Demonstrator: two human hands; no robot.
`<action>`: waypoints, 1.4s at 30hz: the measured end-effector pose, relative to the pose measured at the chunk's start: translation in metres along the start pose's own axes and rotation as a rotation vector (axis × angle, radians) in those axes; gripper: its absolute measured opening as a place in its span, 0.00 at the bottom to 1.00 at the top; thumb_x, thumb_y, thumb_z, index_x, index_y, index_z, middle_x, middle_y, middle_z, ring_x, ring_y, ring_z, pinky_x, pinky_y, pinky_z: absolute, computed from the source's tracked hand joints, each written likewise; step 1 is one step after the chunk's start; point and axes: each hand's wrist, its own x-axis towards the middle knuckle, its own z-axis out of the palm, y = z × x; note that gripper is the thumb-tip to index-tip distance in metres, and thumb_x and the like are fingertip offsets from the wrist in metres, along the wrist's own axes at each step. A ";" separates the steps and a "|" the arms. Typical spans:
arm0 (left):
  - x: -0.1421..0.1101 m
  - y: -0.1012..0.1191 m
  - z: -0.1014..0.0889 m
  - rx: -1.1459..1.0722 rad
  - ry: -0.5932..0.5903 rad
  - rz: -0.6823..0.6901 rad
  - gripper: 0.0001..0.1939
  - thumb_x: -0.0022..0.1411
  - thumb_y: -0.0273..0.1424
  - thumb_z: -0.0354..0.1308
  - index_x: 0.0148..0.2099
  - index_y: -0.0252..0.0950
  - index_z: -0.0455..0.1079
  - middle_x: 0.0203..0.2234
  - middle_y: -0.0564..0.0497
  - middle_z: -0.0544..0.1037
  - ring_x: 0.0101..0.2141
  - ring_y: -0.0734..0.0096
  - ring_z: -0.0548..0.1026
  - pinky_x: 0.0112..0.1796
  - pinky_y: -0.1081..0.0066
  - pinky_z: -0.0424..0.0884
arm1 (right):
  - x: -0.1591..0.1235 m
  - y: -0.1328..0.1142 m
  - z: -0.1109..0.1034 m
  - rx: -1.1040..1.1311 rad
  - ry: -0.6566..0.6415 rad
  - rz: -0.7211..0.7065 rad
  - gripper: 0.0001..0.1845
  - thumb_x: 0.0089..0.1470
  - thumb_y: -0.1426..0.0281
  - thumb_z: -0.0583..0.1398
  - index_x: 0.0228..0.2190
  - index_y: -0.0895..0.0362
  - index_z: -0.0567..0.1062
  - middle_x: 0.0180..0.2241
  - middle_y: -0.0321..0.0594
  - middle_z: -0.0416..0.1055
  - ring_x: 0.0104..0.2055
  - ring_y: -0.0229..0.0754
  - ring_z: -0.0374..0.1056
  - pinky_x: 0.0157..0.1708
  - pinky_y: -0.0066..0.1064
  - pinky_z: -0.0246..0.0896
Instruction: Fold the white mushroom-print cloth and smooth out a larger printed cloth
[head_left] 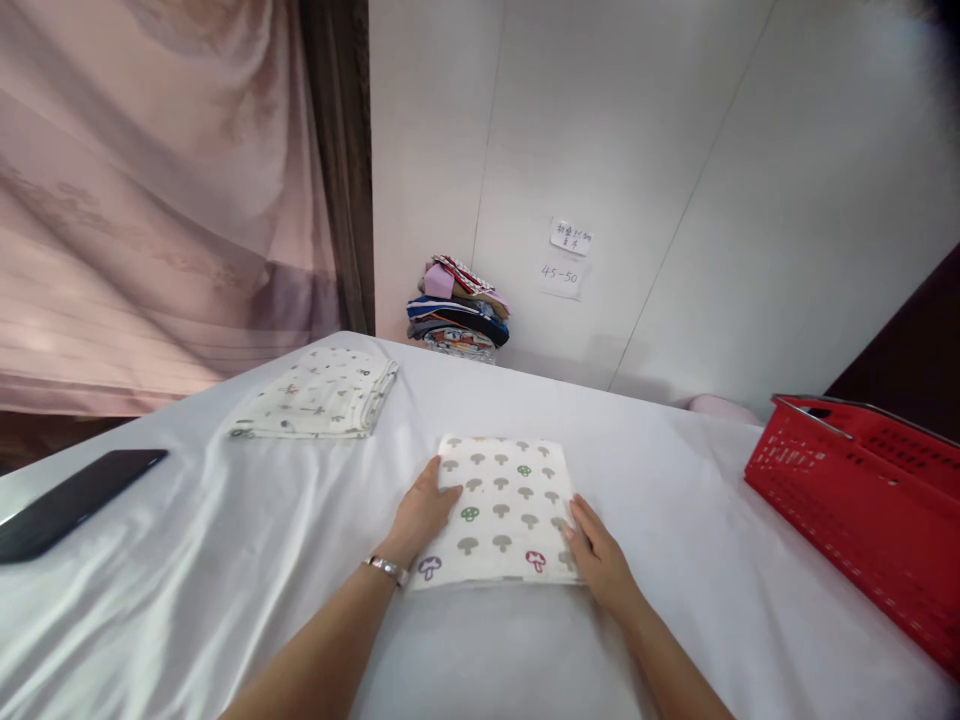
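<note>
In the head view, a folded white cloth [501, 512] printed with grey, green, purple and red mushrooms lies flat on the white-covered table. My left hand [424, 512] grips its left edge, the thumb on top and the other fingers along the side. At the right edge, my right hand [602, 555] holds the cloth in the same way, thumb over the print. Parts of the fingers on both hands are hidden by the cloth's edges. A second folded white cloth [319, 392] with a small dark print rests farther back on the left.
A black phone [71, 500] lies at the table's left side. On the right stands a red plastic basket [855, 510]. Behind the table [705, 590], a pile of folded fabrics [459, 310] leans near the white wall, where paper notes [561, 275] hang. A pink curtain [165, 200] covers the left.
</note>
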 end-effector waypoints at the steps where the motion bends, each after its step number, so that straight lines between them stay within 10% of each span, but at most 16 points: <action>1: 0.000 0.000 0.000 -0.002 -0.003 -0.002 0.32 0.56 0.39 0.50 0.61 0.35 0.49 0.52 0.42 0.67 0.49 0.60 0.67 0.46 0.67 0.61 | -0.001 0.002 0.000 0.040 0.032 0.022 0.30 0.54 0.55 0.49 0.56 0.55 0.58 0.61 0.38 0.48 0.62 0.43 0.44 0.60 0.40 0.41; 11: -0.005 0.007 -0.007 0.142 0.011 0.028 0.28 0.58 0.42 0.47 0.59 0.36 0.53 0.51 0.43 0.66 0.48 0.60 0.67 0.46 0.67 0.61 | 0.006 0.017 -0.020 0.273 0.099 0.225 0.34 0.49 0.54 0.53 0.53 0.61 0.62 0.51 0.48 0.65 0.48 0.45 0.65 0.46 0.34 0.61; 17: -0.034 0.040 -0.011 0.335 0.143 0.299 0.23 0.59 0.41 0.48 0.53 0.35 0.62 0.53 0.43 0.64 0.51 0.58 0.63 0.49 0.64 0.60 | 0.001 0.014 -0.034 0.270 -0.055 0.268 0.26 0.49 0.55 0.53 0.45 0.58 0.68 0.32 0.41 0.73 0.27 0.41 0.69 0.22 0.29 0.63; 25: -0.089 0.082 0.050 0.259 -0.152 0.763 0.21 0.56 0.39 0.55 0.51 0.39 0.65 0.52 0.45 0.66 0.51 0.58 0.64 0.50 0.60 0.60 | -0.003 0.003 -0.048 0.300 -0.189 0.334 0.12 0.50 0.61 0.54 0.27 0.57 0.69 0.19 0.34 0.67 0.15 0.34 0.63 0.13 0.24 0.56; 42: -0.089 0.099 0.093 0.430 -0.010 0.902 0.08 0.58 0.32 0.53 0.41 0.38 0.67 0.39 0.49 0.70 0.41 0.64 0.66 0.42 0.63 0.61 | -0.006 0.004 -0.064 0.353 -0.389 0.385 0.05 0.49 0.71 0.53 0.26 0.59 0.68 0.21 0.37 0.71 0.15 0.34 0.64 0.13 0.24 0.57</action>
